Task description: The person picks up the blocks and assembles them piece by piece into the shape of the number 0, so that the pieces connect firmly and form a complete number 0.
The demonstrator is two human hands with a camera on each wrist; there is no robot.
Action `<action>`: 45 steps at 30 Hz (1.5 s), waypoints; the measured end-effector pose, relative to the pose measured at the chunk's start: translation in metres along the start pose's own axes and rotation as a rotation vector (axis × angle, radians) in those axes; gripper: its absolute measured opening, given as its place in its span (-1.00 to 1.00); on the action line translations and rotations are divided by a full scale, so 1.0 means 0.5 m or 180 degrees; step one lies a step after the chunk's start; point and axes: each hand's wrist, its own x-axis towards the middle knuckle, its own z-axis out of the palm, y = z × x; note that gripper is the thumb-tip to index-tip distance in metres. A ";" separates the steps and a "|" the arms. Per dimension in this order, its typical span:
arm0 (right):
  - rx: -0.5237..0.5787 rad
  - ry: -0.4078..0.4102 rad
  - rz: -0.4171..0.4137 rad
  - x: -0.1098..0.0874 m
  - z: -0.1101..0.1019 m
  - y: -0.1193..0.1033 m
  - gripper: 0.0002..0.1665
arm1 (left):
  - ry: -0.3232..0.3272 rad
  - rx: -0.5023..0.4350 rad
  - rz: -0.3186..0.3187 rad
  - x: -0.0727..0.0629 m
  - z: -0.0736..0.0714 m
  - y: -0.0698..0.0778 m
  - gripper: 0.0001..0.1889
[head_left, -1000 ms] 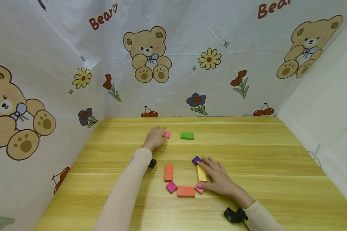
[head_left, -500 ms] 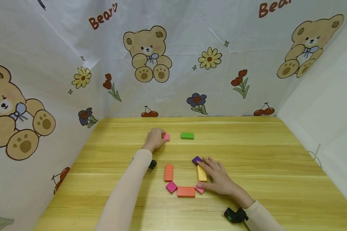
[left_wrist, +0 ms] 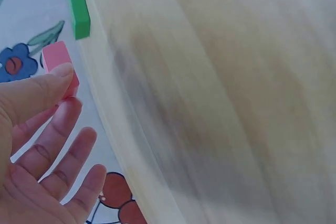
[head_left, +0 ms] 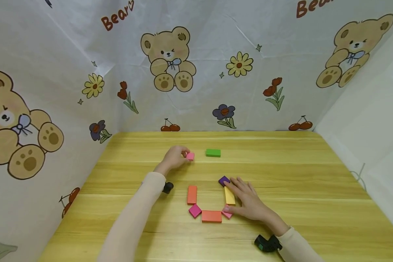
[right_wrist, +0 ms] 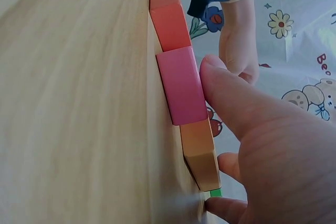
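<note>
My left hand (head_left: 174, 158) pinches a small pink block (left_wrist: 60, 66) between thumb and finger, the other fingers spread loosely, at the back of the table. Right of it lies a green rectangular block (head_left: 213, 153). My right hand (head_left: 251, 203) rests with extended fingers along the right side of a U-shaped row: its fingertips are at a purple block (head_left: 223, 181) and a yellow block (head_left: 229, 196), its thumb at another pink block (right_wrist: 184, 85). The row continues with an orange block (head_left: 211, 216) in front, a magenta block (head_left: 195, 211) and a second orange block (head_left: 192, 195) at left.
A wooden table (head_left: 298, 171) carries all the blocks. A white cloth (head_left: 203, 40) printed with bears and flowers rises behind and at the left. Black wrist devices, including the right one (head_left: 268, 243), sit by both sleeves.
My left fingers have closed from a reach over the pink block into a pinch on it, and its forearm has shifted slightly left. The right hand stays on the row.
</note>
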 end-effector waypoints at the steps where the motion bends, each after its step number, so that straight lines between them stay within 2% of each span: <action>1: 0.0000 -0.0004 -0.0001 0.000 0.000 0.000 0.01 | -0.0018 0.0003 0.0032 -0.004 0.001 0.003 -0.64; 7: -0.0011 -0.0011 0.0002 0.000 -0.002 0.002 0.01 | -0.0153 0.0060 0.0234 -0.027 0.011 0.012 -0.64; 16: 0.0073 -0.0036 0.0009 0.001 -0.001 0.000 0.01 | -0.0228 0.0094 0.0479 -0.060 0.034 0.011 -0.68; 23: 0.0074 0.0003 -0.0009 0.000 0.002 0.001 0.01 | -0.0276 0.0086 0.0549 -0.082 0.049 0.003 -0.70; 36: 0.0083 -0.0044 0.0023 0.001 0.002 0.002 0.02 | -0.0354 0.0062 0.0746 -0.103 0.057 0.005 -0.70; 45: 0.0104 -0.0057 0.0043 0.001 0.000 0.001 0.03 | -0.0314 0.0091 0.0906 -0.107 0.063 -0.004 -0.73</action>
